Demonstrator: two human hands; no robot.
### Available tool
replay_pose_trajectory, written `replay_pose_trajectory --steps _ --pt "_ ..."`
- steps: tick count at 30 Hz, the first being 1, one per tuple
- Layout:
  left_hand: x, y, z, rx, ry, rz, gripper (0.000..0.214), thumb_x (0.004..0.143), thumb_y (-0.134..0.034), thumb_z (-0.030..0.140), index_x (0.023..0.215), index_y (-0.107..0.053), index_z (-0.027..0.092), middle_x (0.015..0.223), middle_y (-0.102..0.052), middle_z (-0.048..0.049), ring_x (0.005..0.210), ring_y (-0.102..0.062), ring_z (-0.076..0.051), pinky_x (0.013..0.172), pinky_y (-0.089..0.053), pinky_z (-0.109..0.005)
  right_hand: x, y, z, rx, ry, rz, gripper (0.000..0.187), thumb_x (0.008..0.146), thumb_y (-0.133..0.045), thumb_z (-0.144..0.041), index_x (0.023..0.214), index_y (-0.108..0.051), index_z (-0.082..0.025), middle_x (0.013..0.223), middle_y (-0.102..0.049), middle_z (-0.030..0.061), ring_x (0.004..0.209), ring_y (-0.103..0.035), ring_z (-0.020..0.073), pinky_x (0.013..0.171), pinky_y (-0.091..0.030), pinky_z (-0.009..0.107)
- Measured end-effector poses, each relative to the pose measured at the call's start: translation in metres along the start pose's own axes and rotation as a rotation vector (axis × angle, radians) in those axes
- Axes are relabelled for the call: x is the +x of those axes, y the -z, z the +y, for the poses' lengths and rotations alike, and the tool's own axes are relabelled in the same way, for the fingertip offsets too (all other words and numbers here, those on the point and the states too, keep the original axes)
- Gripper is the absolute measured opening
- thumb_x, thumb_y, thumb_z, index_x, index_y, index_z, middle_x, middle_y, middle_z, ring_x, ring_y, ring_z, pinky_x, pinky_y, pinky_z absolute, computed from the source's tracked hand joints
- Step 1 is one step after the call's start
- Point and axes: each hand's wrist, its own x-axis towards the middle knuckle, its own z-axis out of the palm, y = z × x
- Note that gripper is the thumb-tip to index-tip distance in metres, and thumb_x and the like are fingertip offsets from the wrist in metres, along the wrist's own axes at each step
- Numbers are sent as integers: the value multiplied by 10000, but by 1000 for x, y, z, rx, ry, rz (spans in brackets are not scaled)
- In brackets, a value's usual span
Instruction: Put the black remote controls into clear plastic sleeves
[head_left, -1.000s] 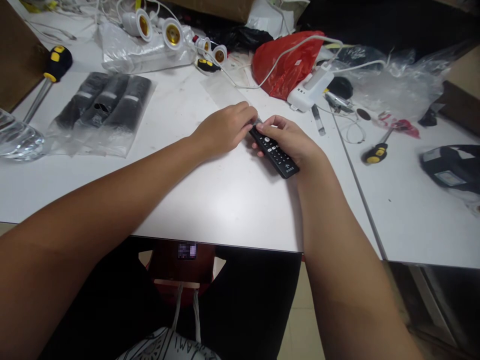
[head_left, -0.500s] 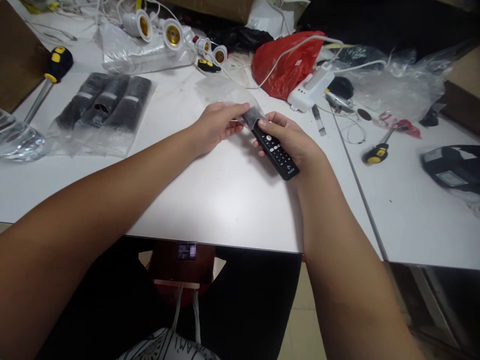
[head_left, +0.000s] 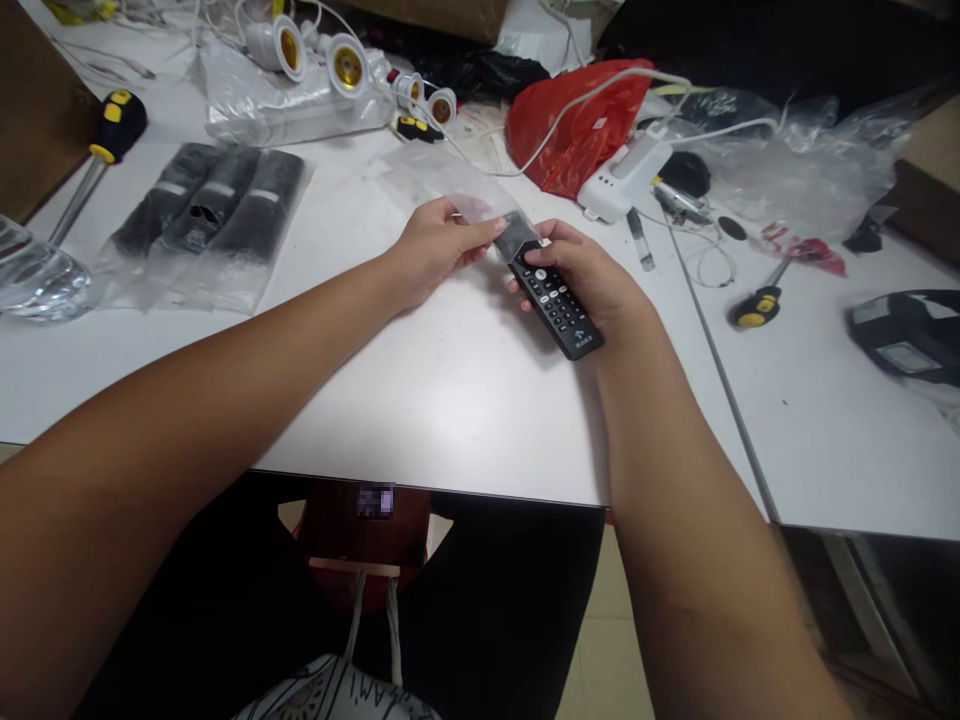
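Note:
A black remote control [head_left: 559, 311] with white buttons lies slanted on the white table [head_left: 420, 400]. My right hand [head_left: 589, 280] grips it, thumb on its upper buttons. The remote's far tip sits inside the mouth of a clear plastic bag [head_left: 442, 185]. My left hand [head_left: 435, 245] pinches the edge of that bag right beside the remote's tip. The bag stretches away from me, partly lifted off the table.
Three bagged black remotes [head_left: 210, 210] lie at the left, beside a yellow-black screwdriver [head_left: 101, 145]. Lamp sockets [head_left: 334, 60] and a red bag [head_left: 577, 130] crowd the back. A white power strip [head_left: 626, 170], a small screwdriver [head_left: 757, 300] and a black object [head_left: 907, 335] lie right.
My left hand picked up the clear bag's edge and drew it over the remote's tip. The bag lifted off the table. My right hand kept holding the remote.

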Motion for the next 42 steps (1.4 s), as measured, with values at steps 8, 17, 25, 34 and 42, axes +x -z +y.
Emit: replay_pose_trajectory --steps 8,17,25,34,42 --pt "-7 1 9 -289 111 63 181 895 -816 183 904 -636 190 882 -675 -25 884 -684 -155 799 -565 -252 -4 -5 -1 34 13 80 383 685 -822 -270 886 -497 -244 864 -661 36 800 -746 243 535 -608 309" --pt "-7 5 13 -425 127 -4 265 867 -787 178 988 -559 237 1030 -729 -43 988 -729 -244 884 -605 -364 -3 -3 3 64 24 7 393 705 -861 -294 918 -534 -246 852 -664 23 790 -740 237 549 -607 320" --pt "-15 0 14 -431 40 -72 316 902 -732 74 1012 -477 225 901 -733 -15 860 -710 -182 830 -616 -345 -4 -7 1 83 25 -30 401 715 -837 -293 996 -557 -236 918 -674 47 784 -733 223 558 -614 317" --pt "-6 4 7 -378 54 68 323 870 -755 133 1006 -490 257 907 -733 -7 962 -752 -225 900 -607 -363 -6 -5 -4 52 -15 -64 503 649 -751 -242 1127 -594 -230 991 -669 64 767 -716 225 427 -523 268" --pt "-7 4 6 -370 113 -15 476 820 -794 60 1141 -507 261 1042 -733 -30 1128 -726 -260 1027 -583 -437 -6 -4 -4 82 -13 -17 432 645 -748 -225 1054 -607 -222 1005 -672 69 809 -712 225 441 -522 257"
